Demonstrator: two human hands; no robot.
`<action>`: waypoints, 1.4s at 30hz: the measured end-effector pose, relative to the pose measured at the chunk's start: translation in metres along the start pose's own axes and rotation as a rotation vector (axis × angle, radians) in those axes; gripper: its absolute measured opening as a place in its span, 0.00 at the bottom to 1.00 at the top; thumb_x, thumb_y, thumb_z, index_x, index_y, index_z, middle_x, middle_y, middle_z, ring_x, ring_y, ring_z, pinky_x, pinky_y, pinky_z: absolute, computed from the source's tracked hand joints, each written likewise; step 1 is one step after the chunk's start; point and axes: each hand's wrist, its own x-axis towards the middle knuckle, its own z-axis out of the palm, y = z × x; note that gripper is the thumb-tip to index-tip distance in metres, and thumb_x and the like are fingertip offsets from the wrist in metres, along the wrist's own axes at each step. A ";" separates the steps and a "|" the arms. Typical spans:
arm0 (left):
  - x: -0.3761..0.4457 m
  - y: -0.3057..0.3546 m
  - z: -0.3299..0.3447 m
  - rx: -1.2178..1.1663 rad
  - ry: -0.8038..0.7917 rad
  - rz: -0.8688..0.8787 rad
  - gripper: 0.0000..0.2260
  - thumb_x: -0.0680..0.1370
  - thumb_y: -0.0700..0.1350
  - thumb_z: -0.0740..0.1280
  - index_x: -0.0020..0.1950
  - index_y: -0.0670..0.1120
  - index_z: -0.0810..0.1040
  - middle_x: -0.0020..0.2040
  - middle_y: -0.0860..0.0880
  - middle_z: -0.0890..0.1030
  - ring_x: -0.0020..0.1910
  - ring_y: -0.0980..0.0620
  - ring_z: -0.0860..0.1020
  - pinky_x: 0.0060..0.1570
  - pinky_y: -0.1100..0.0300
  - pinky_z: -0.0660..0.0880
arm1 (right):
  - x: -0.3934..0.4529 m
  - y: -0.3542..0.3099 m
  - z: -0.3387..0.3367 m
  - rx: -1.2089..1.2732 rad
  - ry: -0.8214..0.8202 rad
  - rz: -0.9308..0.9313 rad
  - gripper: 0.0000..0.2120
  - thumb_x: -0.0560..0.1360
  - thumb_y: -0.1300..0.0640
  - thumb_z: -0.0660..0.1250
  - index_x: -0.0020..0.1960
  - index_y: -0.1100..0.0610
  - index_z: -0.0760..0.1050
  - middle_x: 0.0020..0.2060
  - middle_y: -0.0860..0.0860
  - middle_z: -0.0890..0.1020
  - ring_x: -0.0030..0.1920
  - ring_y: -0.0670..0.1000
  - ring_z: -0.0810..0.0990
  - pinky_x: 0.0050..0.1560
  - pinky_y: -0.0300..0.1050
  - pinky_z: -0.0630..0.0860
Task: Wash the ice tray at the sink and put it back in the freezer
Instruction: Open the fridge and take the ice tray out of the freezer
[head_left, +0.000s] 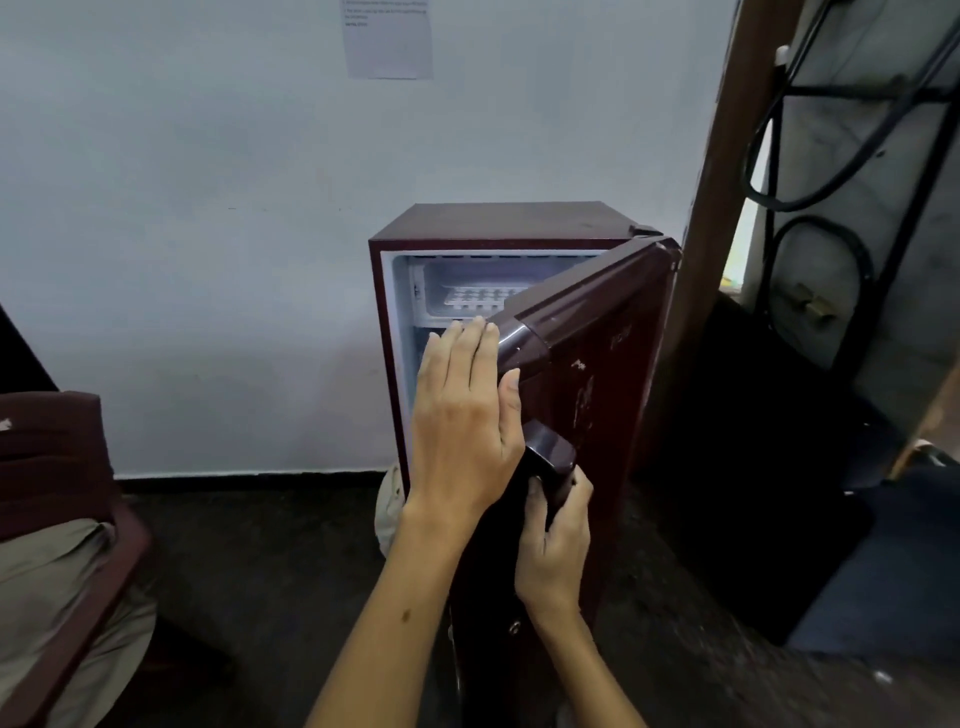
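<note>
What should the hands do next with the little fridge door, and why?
Probably swing the door wider. It is only partly open and hides part of the ice tray in the freezer box. The right hand grips the handle; the left hand lies flat on the door's edge.

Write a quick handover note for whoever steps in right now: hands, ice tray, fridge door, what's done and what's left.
Left hand: flat, fingers straight, on the edge of the fridge door.
Right hand: grips the door handle.
Door: partly open.
Ice tray: lies in the freezer compartment at the top of the fridge.
Done: tray is in the freezer; whether it has been washed cannot be told.
Left: if washed, shut the door; otherwise take it to the sink.
</note>
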 end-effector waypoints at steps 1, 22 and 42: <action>-0.004 0.010 -0.002 -0.071 0.009 -0.013 0.22 0.81 0.47 0.53 0.71 0.39 0.67 0.71 0.42 0.70 0.73 0.46 0.63 0.73 0.47 0.59 | -0.002 0.001 -0.009 -0.023 0.041 -0.007 0.26 0.77 0.40 0.56 0.67 0.57 0.67 0.57 0.50 0.79 0.58 0.48 0.78 0.56 0.49 0.76; -0.078 0.057 0.101 -0.527 -0.284 -0.199 0.26 0.80 0.55 0.45 0.76 0.46 0.58 0.75 0.53 0.58 0.76 0.57 0.53 0.76 0.55 0.47 | 0.011 -0.060 -0.151 -0.304 0.652 -0.401 0.23 0.77 0.65 0.56 0.71 0.70 0.60 0.71 0.64 0.63 0.73 0.59 0.62 0.73 0.54 0.60; -0.057 0.108 0.205 -0.332 -0.579 0.464 0.29 0.81 0.57 0.43 0.77 0.40 0.51 0.78 0.43 0.52 0.77 0.48 0.48 0.76 0.51 0.47 | 0.038 0.024 -0.161 -1.381 0.183 -0.085 0.29 0.77 0.50 0.51 0.72 0.67 0.64 0.72 0.61 0.67 0.74 0.58 0.64 0.75 0.54 0.47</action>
